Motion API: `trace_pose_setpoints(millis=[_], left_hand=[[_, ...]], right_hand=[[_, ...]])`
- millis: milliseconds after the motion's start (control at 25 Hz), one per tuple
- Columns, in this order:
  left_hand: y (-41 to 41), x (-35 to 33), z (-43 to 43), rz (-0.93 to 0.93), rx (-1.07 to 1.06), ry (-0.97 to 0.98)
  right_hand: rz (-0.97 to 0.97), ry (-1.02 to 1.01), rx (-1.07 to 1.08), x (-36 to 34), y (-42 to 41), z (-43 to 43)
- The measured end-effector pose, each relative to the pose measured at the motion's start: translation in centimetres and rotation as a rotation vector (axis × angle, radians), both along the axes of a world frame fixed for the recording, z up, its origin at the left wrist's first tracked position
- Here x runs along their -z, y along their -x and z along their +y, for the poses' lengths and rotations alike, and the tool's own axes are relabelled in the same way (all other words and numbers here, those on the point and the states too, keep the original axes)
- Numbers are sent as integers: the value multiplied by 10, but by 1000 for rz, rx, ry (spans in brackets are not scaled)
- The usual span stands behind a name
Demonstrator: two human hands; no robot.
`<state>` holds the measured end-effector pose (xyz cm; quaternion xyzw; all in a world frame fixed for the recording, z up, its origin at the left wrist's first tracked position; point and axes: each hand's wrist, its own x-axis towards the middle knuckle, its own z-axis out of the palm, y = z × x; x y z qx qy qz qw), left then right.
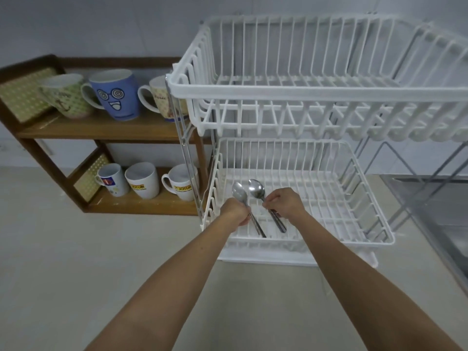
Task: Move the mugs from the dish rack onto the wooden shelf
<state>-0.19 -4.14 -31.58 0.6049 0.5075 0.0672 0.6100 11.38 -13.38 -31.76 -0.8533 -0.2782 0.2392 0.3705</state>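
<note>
6 mugs stand on the wooden shelf (pixel 101 127): 3 on the upper board, among them the blue mug (pixel 116 96), and 3 on the lower board, among them a white mug (pixel 143 183). All lie to the left of both hands. The dish rack (pixel 316 91) shows no mug in either tier; the task appears complete. In the lower basket (pixel 364 224), the left hand (pixel 235 211) has its grip closed around the left spoon (pixel 240 196), and the right hand (pixel 285 202) pinches the right spoon (pixel 257 190). Both spoons point bowl-away, handles toward the person. The left hand is nearer the shelf. The rack stands on the desk (pixel 76 249).
</note>
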Motion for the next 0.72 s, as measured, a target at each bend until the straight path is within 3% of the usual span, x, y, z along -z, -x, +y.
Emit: trace_pose_setpoints(millis=[200,440,720], left_hand=[[-1,0,2,23,-17,-26],[-1,0,1,119,68,-218],[9,-1,-2,72,116,-342]], right_hand=[[-69,24,-2,3,5,7],[-139,89,5,1,7,7],[-155,79,13,1,9,2]])
